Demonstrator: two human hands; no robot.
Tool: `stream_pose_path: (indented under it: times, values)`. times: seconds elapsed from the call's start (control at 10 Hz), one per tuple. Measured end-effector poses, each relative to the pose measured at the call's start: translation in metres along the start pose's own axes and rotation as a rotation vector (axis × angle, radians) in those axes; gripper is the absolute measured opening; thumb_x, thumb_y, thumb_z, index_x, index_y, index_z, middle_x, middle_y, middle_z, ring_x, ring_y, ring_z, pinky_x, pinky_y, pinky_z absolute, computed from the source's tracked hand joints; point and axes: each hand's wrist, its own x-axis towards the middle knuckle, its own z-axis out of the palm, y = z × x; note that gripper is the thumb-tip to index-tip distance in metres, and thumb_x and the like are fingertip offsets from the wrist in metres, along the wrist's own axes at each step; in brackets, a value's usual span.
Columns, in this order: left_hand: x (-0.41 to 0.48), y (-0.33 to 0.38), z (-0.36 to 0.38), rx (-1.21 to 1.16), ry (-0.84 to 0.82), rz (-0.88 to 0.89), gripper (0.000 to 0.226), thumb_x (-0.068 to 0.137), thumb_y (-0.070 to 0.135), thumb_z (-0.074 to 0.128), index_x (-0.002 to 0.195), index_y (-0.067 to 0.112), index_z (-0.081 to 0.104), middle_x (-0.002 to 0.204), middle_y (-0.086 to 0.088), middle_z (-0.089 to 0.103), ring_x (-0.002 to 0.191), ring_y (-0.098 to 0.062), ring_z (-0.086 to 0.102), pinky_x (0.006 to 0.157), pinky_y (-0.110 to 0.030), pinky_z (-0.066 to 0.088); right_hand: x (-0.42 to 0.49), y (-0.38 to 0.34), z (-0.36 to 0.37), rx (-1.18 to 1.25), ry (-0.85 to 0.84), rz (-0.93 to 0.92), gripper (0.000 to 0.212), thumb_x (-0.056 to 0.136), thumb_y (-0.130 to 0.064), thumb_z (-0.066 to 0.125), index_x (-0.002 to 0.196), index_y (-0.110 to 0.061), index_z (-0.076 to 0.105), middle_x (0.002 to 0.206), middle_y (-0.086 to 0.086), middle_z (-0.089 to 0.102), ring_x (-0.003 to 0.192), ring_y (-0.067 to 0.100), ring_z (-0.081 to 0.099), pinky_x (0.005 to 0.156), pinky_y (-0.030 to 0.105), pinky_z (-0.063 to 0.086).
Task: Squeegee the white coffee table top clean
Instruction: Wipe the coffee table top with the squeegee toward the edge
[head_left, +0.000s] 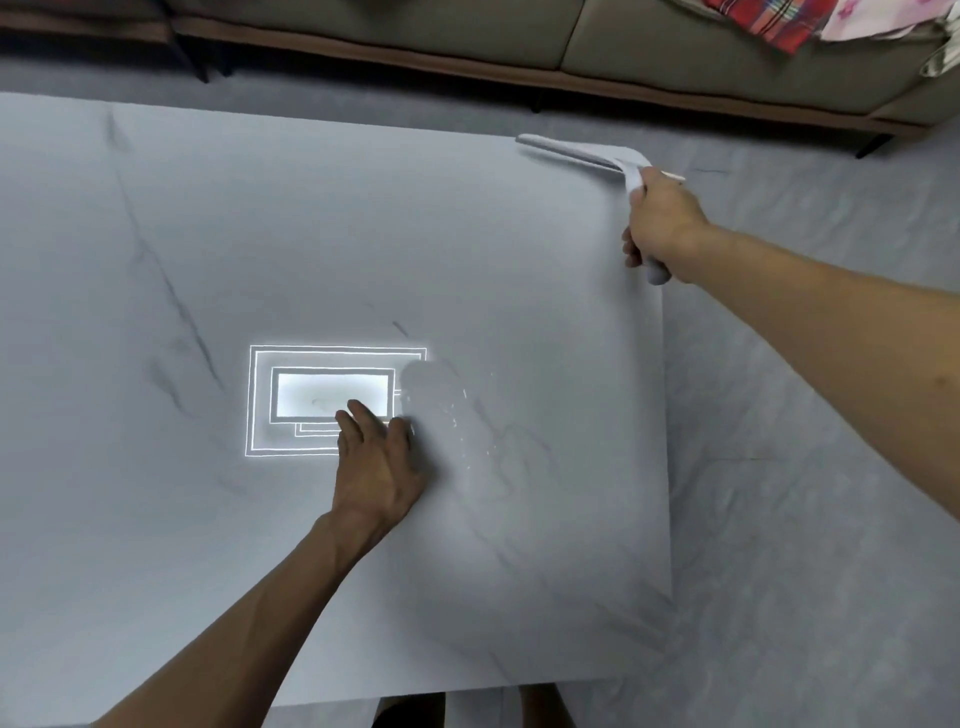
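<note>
The squeegee is gripped by the right hand, with the fingers curled round its handle. The handle is pointed away from the person, toward the sofa. The blade's long axis is laid crosswise, running leftward along the far edge at the far right corner of the white coffee table top. The left hand is laid flat on the top, fingers straight and slightly spread, holding nothing, at the edge of a bright rectangular reflection.
</note>
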Motion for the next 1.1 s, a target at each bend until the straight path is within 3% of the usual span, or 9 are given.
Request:
stream_pose_path:
  times: [0.2, 0.4, 0.5, 0.6, 0.7, 0.8, 0.9, 1.0, 1.1]
  values:
    - [0.003, 0.007, 0.000, -0.093, 0.018, -0.073, 0.039, 0.074, 0.017, 0.035, 0.107, 0.002, 0.050, 0.132, -0.051, 0.025, 0.121, -0.063, 0.029, 0.102, -0.057, 0.038, -0.071, 0.052, 0.018, -0.202, -0.177, -0.054, 0.028, 0.101, -0.023, 0.023, 0.111, -0.025, 0.049, 0.094, 0.027, 0.065, 0.060, 0.033, 0.064, 0.052, 0.040, 0.055]
    - [0.009, 0.009, 0.001, -0.055, 0.029, -0.050, 0.040, 0.067, 0.022, 0.028, 0.098, 0.009, 0.051, 0.123, -0.046, 0.033, 0.112, -0.056, 0.037, 0.097, -0.050, 0.041, -0.188, 0.114, 0.025, 0.087, -0.296, 0.396, 0.086, 0.079, -0.085, 0.019, 0.115, -0.024, 0.068, 0.074, 0.005, 0.067, 0.058, 0.021, 0.060, 0.051, 0.025, 0.045]
    - [0.010, 0.010, -0.001, -0.038, 0.050, -0.037, 0.040, 0.065, 0.022, 0.025, 0.094, 0.010, 0.051, 0.114, -0.038, 0.038, 0.103, -0.048, 0.041, 0.091, -0.047, 0.044, -0.203, 0.113, 0.014, 0.157, -0.331, 0.407, 0.076, 0.081, -0.083, 0.021, 0.112, -0.032, 0.068, 0.065, -0.002, 0.063, 0.057, 0.018, 0.059, 0.050, 0.026, 0.046]
    - [0.009, 0.009, -0.003, -0.005, 0.052, -0.016, 0.035, 0.065, 0.019, 0.030, 0.093, 0.011, 0.051, 0.111, -0.034, 0.039, 0.100, -0.043, 0.042, 0.087, -0.043, 0.045, -0.165, 0.087, 0.002, 0.129, -0.188, 0.243, 0.040, 0.098, -0.054, 0.030, 0.098, -0.025, 0.058, 0.065, 0.007, 0.064, 0.054, 0.025, 0.063, 0.051, 0.032, 0.053]
    - [0.008, 0.009, -0.003, 0.007, 0.037, -0.006, 0.031, 0.069, 0.016, 0.034, 0.095, 0.011, 0.051, 0.116, -0.037, 0.038, 0.104, -0.045, 0.041, 0.090, -0.043, 0.044, -0.118, 0.057, -0.003, 0.062, -0.066, 0.123, 0.024, 0.101, -0.020, 0.028, 0.118, -0.019, 0.044, 0.075, 0.019, 0.063, 0.049, 0.024, 0.060, 0.039, 0.024, 0.047]
    - [0.008, 0.010, -0.003, 0.006, 0.009, -0.005, 0.027, 0.074, 0.014, 0.038, 0.097, 0.011, 0.052, 0.121, -0.041, 0.035, 0.112, -0.054, 0.037, 0.098, -0.050, 0.042, -0.055, 0.020, -0.003, 0.311, -0.017, 0.328, 0.031, 0.100, -0.028, 0.022, 0.099, -0.012, 0.049, 0.077, 0.018, 0.058, 0.047, 0.026, 0.057, 0.039, 0.019, 0.038]
    - [0.008, 0.009, -0.004, 0.033, 0.003, 0.018, 0.028, 0.074, 0.014, 0.039, 0.099, 0.011, 0.052, 0.125, -0.042, 0.033, 0.114, -0.054, 0.036, 0.100, -0.050, 0.040, -0.049, 0.013, 0.005, 0.181, -0.045, 0.340, 0.023, 0.093, -0.016, 0.028, 0.088, -0.008, 0.048, 0.093, 0.021, 0.062, 0.065, 0.026, 0.058, 0.054, 0.022, 0.039]
    - [0.008, 0.006, -0.002, 0.018, 0.006, 0.028, 0.033, 0.074, 0.015, 0.040, 0.104, 0.011, 0.052, 0.135, -0.045, 0.023, 0.120, -0.052, 0.032, 0.101, -0.046, 0.037, -0.090, 0.032, 0.031, 0.189, -0.065, 0.257, 0.037, 0.096, -0.002, 0.030, 0.131, -0.007, 0.037, 0.115, 0.024, 0.058, 0.094, 0.033, 0.063, 0.081, 0.039, 0.054]
    - [0.006, 0.004, 0.000, 0.040, -0.002, 0.037, 0.037, 0.078, 0.021, 0.036, 0.110, 0.011, 0.051, 0.142, -0.045, 0.018, 0.128, -0.053, 0.026, 0.103, -0.047, 0.033, -0.132, 0.056, 0.046, 0.206, -0.123, 0.338, 0.049, 0.103, -0.029, 0.020, 0.148, -0.010, 0.027, 0.116, 0.025, 0.061, 0.095, 0.036, 0.065, 0.086, 0.041, 0.053]
